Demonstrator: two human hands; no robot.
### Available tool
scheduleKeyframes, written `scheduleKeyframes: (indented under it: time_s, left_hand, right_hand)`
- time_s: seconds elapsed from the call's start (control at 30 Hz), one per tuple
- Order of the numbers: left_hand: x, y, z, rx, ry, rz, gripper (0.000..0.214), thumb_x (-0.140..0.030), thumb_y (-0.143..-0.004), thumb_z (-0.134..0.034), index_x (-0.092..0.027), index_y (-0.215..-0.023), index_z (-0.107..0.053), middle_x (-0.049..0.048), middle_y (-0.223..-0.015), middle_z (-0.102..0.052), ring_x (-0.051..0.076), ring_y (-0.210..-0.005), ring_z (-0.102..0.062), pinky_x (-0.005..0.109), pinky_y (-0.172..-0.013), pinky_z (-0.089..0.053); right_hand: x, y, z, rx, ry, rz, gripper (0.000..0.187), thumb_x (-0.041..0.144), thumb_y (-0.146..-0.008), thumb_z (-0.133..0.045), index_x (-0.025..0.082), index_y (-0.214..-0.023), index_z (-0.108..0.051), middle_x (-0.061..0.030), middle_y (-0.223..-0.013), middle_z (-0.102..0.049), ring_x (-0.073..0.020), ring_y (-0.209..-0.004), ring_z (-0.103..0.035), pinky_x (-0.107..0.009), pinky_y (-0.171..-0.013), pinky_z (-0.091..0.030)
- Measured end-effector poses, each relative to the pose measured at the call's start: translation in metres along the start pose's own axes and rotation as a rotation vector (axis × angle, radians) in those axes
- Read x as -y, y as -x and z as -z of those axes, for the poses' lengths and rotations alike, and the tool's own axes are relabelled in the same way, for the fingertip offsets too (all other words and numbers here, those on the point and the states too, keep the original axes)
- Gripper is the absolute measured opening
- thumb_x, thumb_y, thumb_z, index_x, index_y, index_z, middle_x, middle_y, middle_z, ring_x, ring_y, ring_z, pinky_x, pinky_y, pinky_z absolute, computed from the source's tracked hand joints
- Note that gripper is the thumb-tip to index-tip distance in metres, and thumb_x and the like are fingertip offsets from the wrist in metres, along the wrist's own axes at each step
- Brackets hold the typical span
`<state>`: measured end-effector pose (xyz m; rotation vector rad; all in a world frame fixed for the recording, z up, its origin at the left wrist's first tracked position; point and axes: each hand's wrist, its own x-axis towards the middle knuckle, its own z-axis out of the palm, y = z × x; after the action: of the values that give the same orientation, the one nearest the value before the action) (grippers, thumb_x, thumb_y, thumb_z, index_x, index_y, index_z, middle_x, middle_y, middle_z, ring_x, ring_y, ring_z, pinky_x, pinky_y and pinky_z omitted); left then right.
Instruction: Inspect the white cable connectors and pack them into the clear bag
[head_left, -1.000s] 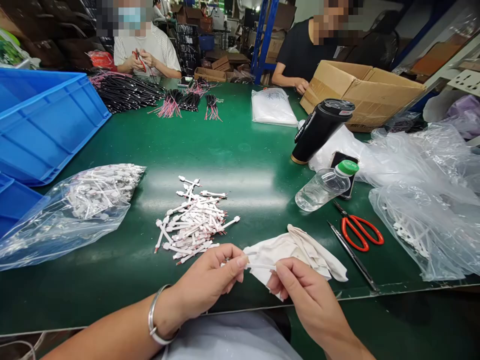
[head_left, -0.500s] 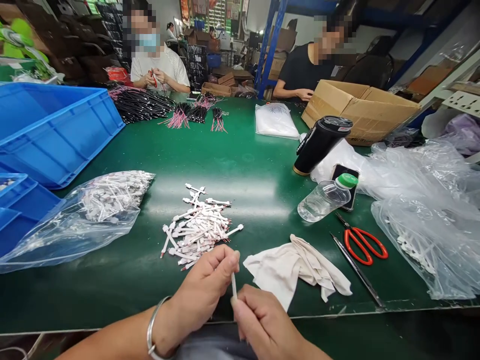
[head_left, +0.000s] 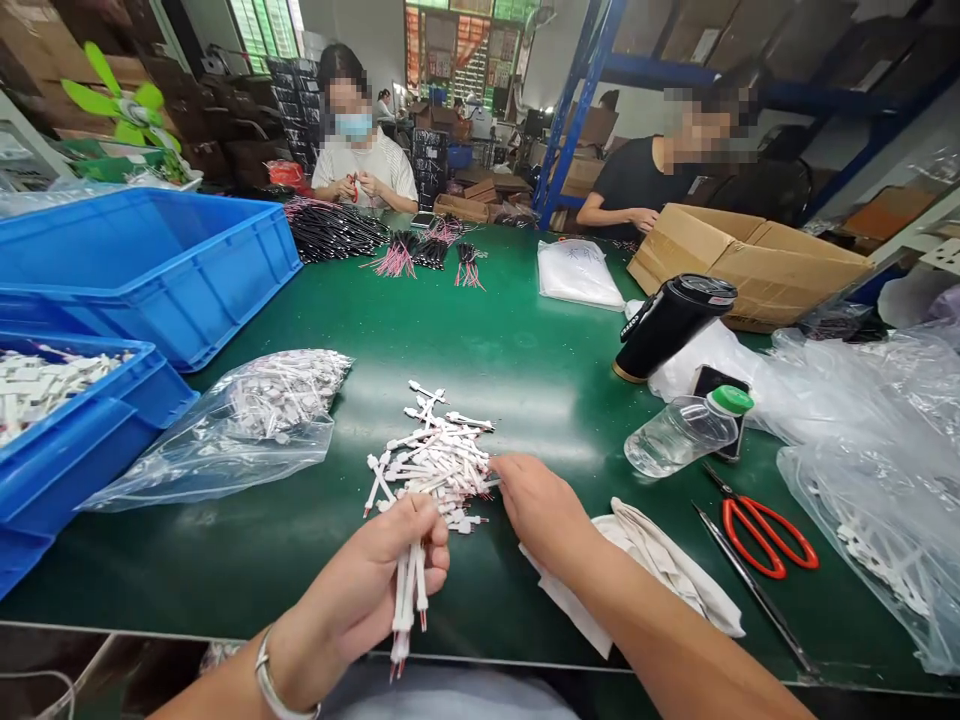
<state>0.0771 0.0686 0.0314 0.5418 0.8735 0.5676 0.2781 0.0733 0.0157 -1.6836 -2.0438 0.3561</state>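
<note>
My left hand [head_left: 367,590] is shut on a small bunch of white strip-like cable pieces [head_left: 406,600], whose red-tipped ends hang below my fist. My right hand [head_left: 536,510] lies at the right edge of a loose pile of the same white pieces [head_left: 431,462], with its fingertips pressed in among them. Whether those fingers grip anything is hidden. An off-white cloth [head_left: 645,570] lies crumpled under my right forearm.
Red-handled scissors [head_left: 765,537] and long tweezers [head_left: 750,585] lie to the right on the green workbench [head_left: 525,350]. A plastic bag of white pieces [head_left: 277,410] and blue crates [head_left: 142,270] stand left. Co-workers [head_left: 360,150] [head_left: 652,170] sit across the bench.
My hands have parted. The left now holds a bunch instead of one piece, and the right has moved from the cloth to the pile. The view has tilted upward.
</note>
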Motion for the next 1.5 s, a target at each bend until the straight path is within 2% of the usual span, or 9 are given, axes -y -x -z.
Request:
scheduleKeyframes:
  time_s: [0.07,0.13,0.27,0.53,0.73,0.83,1.03,1.23,1.5]
  left_hand:
    - [0.001,0.003,0.0,0.042,-0.065,-0.026,0.028,-0.04,-0.076,-0.063,-0.018,-0.077,-0.046,-0.0048,-0.058,-0.048,0.003,-0.041,-0.037,0.013,-0.037,-0.023]
    - [0.003,0.006,-0.001,0.041,-0.166,-0.101,0.03,-0.04,-0.073,-0.065,-0.019,-0.083,-0.047,-0.0065,-0.06,-0.046,0.002,-0.042,-0.031,0.013,-0.038,-0.019]
    - [0.009,0.006,-0.006,0.048,-0.422,-0.319,0.04,-0.027,-0.068,-0.07,-0.021,-0.102,-0.05,-0.0037,-0.081,-0.05,0.003,-0.053,-0.038,0.018,-0.051,-0.033]
    - [0.017,0.0,-0.004,0.131,-0.581,-0.42,0.026,-0.025,-0.077,-0.06,-0.018,-0.102,-0.059,-0.0008,-0.079,-0.052,0.009,-0.066,-0.044,0.023,-0.063,-0.038]
    - [0.018,0.006,-0.002,0.108,-0.758,-0.628,0.019,-0.017,-0.08,-0.054,-0.017,-0.096,-0.064,0.0031,-0.081,-0.059,0.013,-0.075,-0.052,0.025,-0.071,-0.041]
    - [0.017,0.008,-0.002,0.132,-0.808,-0.643,0.02,-0.017,-0.079,-0.056,-0.017,-0.098,-0.064,0.0047,-0.085,-0.061,0.014,-0.077,-0.054,0.026,-0.073,-0.042]
    - [0.015,0.007,-0.004,0.095,-0.654,-0.457,0.021,-0.035,-0.081,-0.057,-0.015,-0.083,-0.063,0.0016,-0.073,-0.059,0.009,-0.061,-0.049,0.022,-0.059,-0.039]
    - [0.019,0.005,-0.005,0.094,-0.347,-0.189,0.036,-0.049,-0.076,-0.06,-0.016,-0.067,-0.049,-0.006,-0.053,-0.043,0.003,-0.04,-0.028,0.017,-0.039,-0.019]
    - [0.019,0.003,-0.008,0.023,-0.111,-0.18,0.036,-0.045,-0.07,-0.066,-0.016,-0.07,-0.046,-0.008,-0.052,-0.039,0.002,-0.042,-0.024,0.015,-0.039,-0.014]
  right_hand:
    - [0.002,0.004,0.003,-0.046,-0.068,-0.04,0.026,0.011,-0.083,-0.04,0.021,-0.099,-0.057,-0.0067,-0.087,-0.062,-0.022,-0.082,-0.057,-0.036,-0.073,-0.047]
    - [0.009,0.013,0.008,-0.116,-0.329,-0.173,0.021,0.023,-0.086,-0.046,0.021,-0.105,-0.053,-0.0041,-0.083,-0.06,-0.0183,-0.074,-0.058,-0.033,-0.066,-0.049]
    - [0.03,0.038,0.011,-0.138,-1.005,-0.434,0.025,0.038,-0.074,-0.066,0.021,-0.09,-0.057,0.0002,-0.073,-0.061,-0.0149,-0.067,-0.062,-0.028,-0.062,-0.051]
    - [0.043,0.064,0.001,-0.097,-1.34,-0.589,0.027,0.032,-0.071,-0.072,0.023,-0.092,-0.059,0.0001,-0.076,-0.067,-0.0135,-0.071,-0.065,-0.024,-0.063,-0.053]
    - [0.044,0.064,-0.001,-0.065,-1.368,-0.614,0.025,0.032,-0.071,-0.073,0.019,-0.087,-0.059,-0.002,-0.074,-0.069,-0.0116,-0.067,-0.065,-0.02,-0.059,-0.051]
    - [0.043,0.066,-0.001,-0.065,-1.337,-0.603,0.023,0.033,-0.071,-0.073,0.019,-0.085,-0.06,-0.0011,-0.069,-0.069,-0.0113,-0.064,-0.065,-0.019,-0.057,-0.05]
    - [0.047,0.071,0.003,-0.089,-1.172,-0.591,0.025,0.042,-0.075,-0.067,0.017,-0.081,-0.065,-0.0031,-0.071,-0.069,-0.0107,-0.061,-0.062,-0.019,-0.054,-0.048]
    - [0.049,0.07,0.005,-0.033,-1.104,-0.598,0.033,0.048,-0.076,-0.062,0.015,-0.074,-0.064,-0.0012,-0.061,-0.063,-0.0074,-0.049,-0.054,-0.015,-0.041,-0.034]
    - [0.05,0.071,-0.006,0.221,-1.009,-0.501,0.036,0.049,-0.082,-0.054,0.016,-0.07,-0.057,0.0,-0.061,-0.059,-0.0078,-0.051,-0.053,-0.018,-0.049,-0.039]
